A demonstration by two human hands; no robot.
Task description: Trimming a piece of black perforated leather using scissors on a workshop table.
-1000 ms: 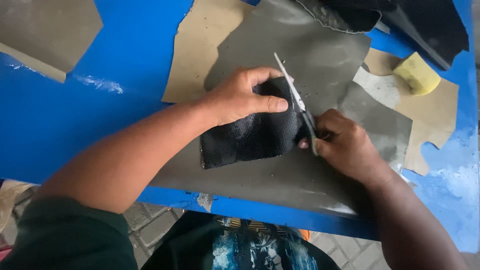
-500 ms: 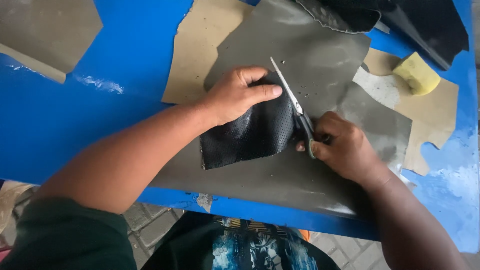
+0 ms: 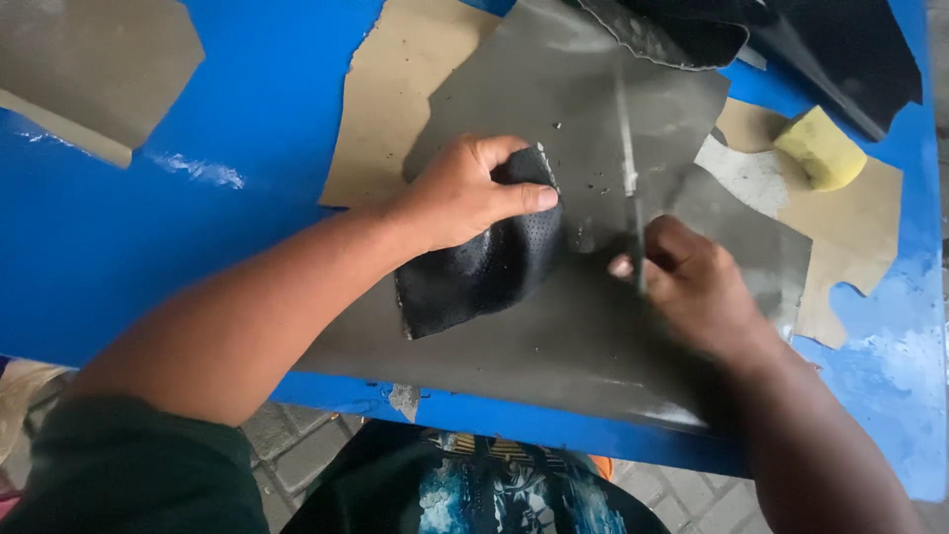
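My left hand (image 3: 467, 193) grips a black perforated piece of leather (image 3: 484, 272), lifting and bunching its upper edge off a large grey leather sheet (image 3: 583, 336). My right hand (image 3: 692, 282) holds a pair of scissors (image 3: 629, 163), blurred with motion, with the blades pointing away from me. The scissors are clear of the black piece, a short way to its right. Small dark scraps lie on the grey sheet between the two hands.
The blue table (image 3: 247, 148) carries tan leather pieces at the upper left (image 3: 89, 59), centre (image 3: 395, 109) and right (image 3: 850, 237). A yellow sponge (image 3: 820, 148) sits at the right. Black leather (image 3: 791, 49) is piled at the far edge. Paving stones lie below the table's near edge.
The scissors have come off the black piece's edge and swung to the right, blades pointing away. My left hand has curled the black piece's top edge up and drawn it leftward.
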